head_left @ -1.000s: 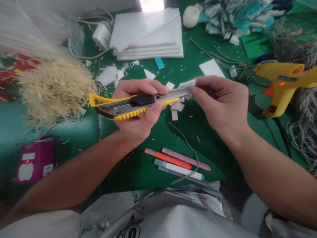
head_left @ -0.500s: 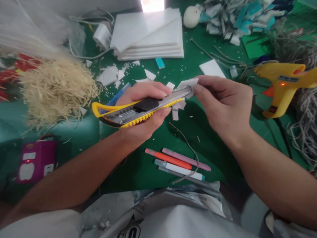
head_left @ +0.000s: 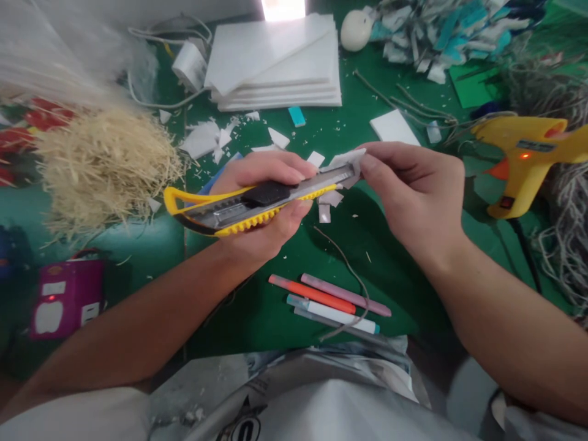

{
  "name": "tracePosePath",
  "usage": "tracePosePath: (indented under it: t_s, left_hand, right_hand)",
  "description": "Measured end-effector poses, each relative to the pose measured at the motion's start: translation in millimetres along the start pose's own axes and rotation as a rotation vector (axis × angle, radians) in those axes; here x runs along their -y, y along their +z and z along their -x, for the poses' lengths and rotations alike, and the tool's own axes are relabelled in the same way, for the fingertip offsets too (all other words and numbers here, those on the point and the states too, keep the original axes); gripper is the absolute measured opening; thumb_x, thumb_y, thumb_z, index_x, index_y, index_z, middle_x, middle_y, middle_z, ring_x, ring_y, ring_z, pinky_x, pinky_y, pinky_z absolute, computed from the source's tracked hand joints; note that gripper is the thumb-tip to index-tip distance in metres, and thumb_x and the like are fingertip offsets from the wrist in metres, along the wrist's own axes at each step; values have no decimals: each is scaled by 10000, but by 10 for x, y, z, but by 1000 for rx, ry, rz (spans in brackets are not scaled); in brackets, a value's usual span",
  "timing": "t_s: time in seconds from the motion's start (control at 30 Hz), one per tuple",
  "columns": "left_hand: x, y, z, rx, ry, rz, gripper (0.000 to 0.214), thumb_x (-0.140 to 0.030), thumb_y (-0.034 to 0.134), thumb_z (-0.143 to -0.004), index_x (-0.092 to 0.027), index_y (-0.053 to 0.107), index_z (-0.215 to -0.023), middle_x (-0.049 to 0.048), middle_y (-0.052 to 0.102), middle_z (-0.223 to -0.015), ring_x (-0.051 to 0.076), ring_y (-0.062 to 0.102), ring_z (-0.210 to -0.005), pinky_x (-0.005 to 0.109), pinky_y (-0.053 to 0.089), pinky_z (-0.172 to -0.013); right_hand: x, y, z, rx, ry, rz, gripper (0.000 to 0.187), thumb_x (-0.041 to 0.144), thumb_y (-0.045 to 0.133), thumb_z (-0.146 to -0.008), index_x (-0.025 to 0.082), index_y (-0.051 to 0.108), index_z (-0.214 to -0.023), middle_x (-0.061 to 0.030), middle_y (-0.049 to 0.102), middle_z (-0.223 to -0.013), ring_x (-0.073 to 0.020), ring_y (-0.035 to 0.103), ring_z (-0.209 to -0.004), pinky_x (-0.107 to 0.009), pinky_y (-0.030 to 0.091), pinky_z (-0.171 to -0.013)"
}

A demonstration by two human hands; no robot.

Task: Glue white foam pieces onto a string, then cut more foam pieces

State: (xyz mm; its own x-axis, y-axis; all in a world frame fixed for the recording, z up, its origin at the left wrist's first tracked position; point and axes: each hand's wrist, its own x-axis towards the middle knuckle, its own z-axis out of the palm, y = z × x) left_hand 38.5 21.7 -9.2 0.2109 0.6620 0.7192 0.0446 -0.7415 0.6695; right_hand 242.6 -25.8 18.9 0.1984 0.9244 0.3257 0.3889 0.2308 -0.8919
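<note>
My left hand (head_left: 266, 202) is closed around a yellow and black utility knife (head_left: 250, 208), its tip pointing right. Between the thumb and fingertips of my right hand (head_left: 408, 190) is a small white foam piece (head_left: 346, 158), beside the knife's front end. The exact spot where blade and foam meet is partly hidden by my fingers. Under the knife tip lie several small pale scraps (head_left: 327, 205). Nearer my body are several markers (head_left: 321, 297), with a thin grey cord (head_left: 356, 275) curving across them.
A yellow glue gun (head_left: 519, 162) with a lit red light stands at right. Behind is a stack of white foam sheets (head_left: 275, 61). Straw (head_left: 105, 171) is piled at left above a purple power box (head_left: 67, 300). Foam offcuts (head_left: 202, 139) litter the green table (head_left: 285, 324).
My left hand and the knife have shifted slightly left. My right hand has moved a little left too, still pinching the foam piece.
</note>
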Motion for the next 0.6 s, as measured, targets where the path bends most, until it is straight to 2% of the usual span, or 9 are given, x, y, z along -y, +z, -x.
tracePosePath:
  t_s: [0.07, 0.13, 0.33, 0.5, 0.6]
  left_hand:
    - [-30, -1, -16, -17, 120, -6, 181, -405, 733, -1020, -233, 677, -1013, -30, 773, -975, 139, 777, -940, 311, 692, -876]
    - [-53, -10, -26, 6, 189, -40, 138, -348, 735, -1017, -224, 676, -1034, -23, 780, -997, 133, 773, -950, 306, 689, -880]
    - [-110, -49, -33, 66, 191, -138, 175, -409, 663, -1057, -235, 656, -1042, -32, 768, -1015, 126, 775, -986, 346, 694, -883]
    - [-180, -131, -67, 191, 234, -195, 181, -410, 628, -1070, -234, 646, -1028, -20, 767, -1007, 128, 785, -992, 322, 704, -878]
    - [-213, -169, -67, 198, 295, -181, 183, -409, 666, -1050, -229, 657, -1017, 10, 780, -1011, 136, 785, -969, 305, 711, -857]
  right_hand:
    - [13, 2, 12, 4, -21, 25, 137, 238, 723, -957, 277, 855, -954, 32, 843, -911, -194, 802, -834, -358, 683, -821]
    - [6, 6, 8, -1, -20, 19, 128, 234, 734, -944, 272, 856, -954, 28, 848, -935, -197, 803, -843, -363, 686, -827]
    - [-46, 28, -33, -17, 85, -45, 102, 235, 751, -919, 266, 844, -889, 47, 803, -791, -172, 773, -734, -340, 672, -733]
    - [-50, 43, -36, -38, 25, 36, 93, 181, 747, -907, 231, 824, -890, 23, 815, -823, -166, 771, -747, -322, 654, -748]
    - [-75, 43, -54, -107, 9, 59, 119, 140, 753, -872, 230, 823, -839, 25, 791, -741, -159, 738, -668, -299, 620, -648]
